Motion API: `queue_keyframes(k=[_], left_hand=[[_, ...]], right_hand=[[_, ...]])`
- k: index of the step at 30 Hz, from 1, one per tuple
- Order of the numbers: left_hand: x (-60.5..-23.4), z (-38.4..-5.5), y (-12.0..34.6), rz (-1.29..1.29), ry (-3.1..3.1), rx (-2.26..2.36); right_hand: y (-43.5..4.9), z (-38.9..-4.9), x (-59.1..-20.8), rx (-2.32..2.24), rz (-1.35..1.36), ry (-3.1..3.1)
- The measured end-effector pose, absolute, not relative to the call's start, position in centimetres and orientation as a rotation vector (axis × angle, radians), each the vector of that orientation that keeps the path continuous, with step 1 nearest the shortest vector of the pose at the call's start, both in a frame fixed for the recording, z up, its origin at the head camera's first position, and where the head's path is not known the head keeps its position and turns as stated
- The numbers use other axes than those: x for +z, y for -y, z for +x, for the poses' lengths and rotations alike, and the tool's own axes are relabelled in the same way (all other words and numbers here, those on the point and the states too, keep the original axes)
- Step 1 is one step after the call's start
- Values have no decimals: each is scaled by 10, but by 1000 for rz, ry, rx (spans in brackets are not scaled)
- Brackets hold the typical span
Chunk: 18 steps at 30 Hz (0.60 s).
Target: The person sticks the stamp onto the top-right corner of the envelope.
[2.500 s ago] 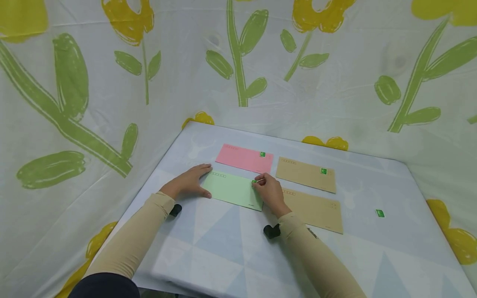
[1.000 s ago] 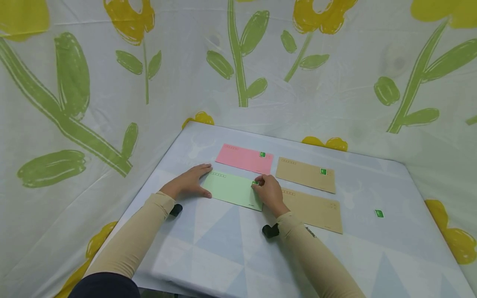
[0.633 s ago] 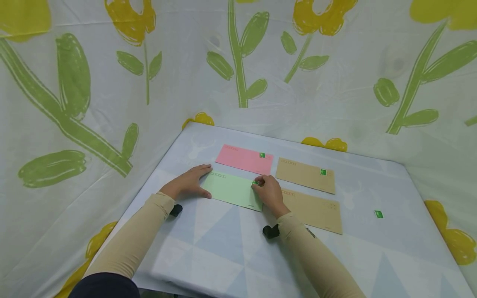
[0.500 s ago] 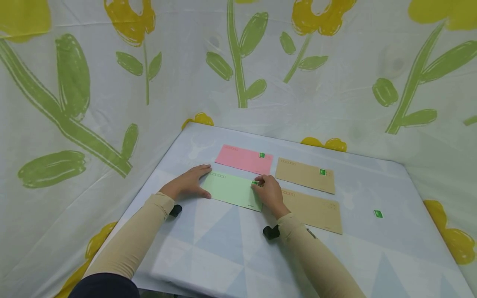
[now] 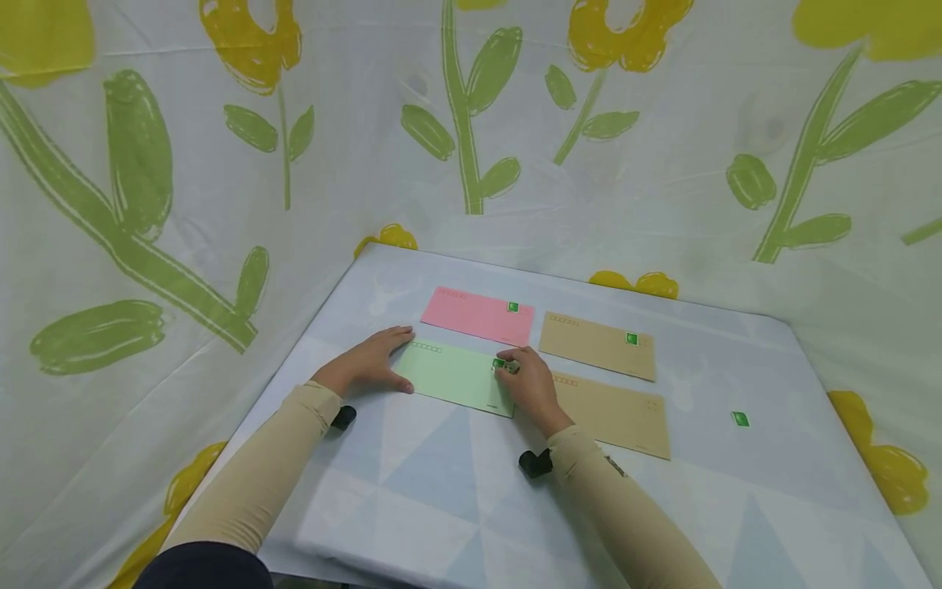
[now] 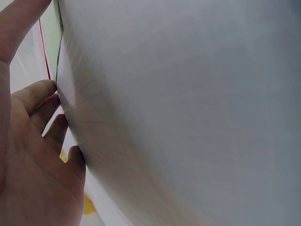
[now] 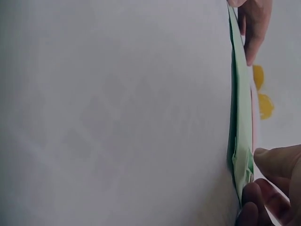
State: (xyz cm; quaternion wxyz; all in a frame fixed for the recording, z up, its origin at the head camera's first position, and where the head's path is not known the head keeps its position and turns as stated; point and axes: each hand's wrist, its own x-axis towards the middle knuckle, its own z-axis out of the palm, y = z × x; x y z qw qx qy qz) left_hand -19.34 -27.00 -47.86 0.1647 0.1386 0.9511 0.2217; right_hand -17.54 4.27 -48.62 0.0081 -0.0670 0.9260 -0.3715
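A pale green envelope [image 5: 449, 378] lies on the table between both hands. My left hand [image 5: 370, 362] rests at its left end, fingers spread at the upper corner and thumb at the lower edge. At the upper right corner a small green stamp [image 5: 498, 364] lies on the envelope. My right hand [image 5: 536, 391] is over that corner, thumb and forefinger parted and touching about the stamp's edges. The right wrist view shows the stamp [image 7: 249, 162] flat against the envelope [image 7: 243, 103], beside the fingertips. In the left wrist view only a sliver of envelope [image 6: 51, 33] shows past the left hand.
Behind lies a pink envelope [image 5: 471, 315] with a stamp. To the right are a brown envelope [image 5: 589, 348] with a stamp and another brown envelope [image 5: 618, 417] without one. A loose green stamp [image 5: 740, 420] lies farther right on the pale tablecloth [image 5: 441, 483].
The right hand's pinched finger and thumb have parted, and more of the stamp on the green envelope shows. The left hand has stayed in place. The head view has shifted slightly.
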Motion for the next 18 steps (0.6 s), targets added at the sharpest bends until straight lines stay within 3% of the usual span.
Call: queue_keyframes(k=[18], left_hand=[[-478,-193,272,407,-2704,663]], right_hand=[[-40,-178,-489,-1044,-260,-2932]])
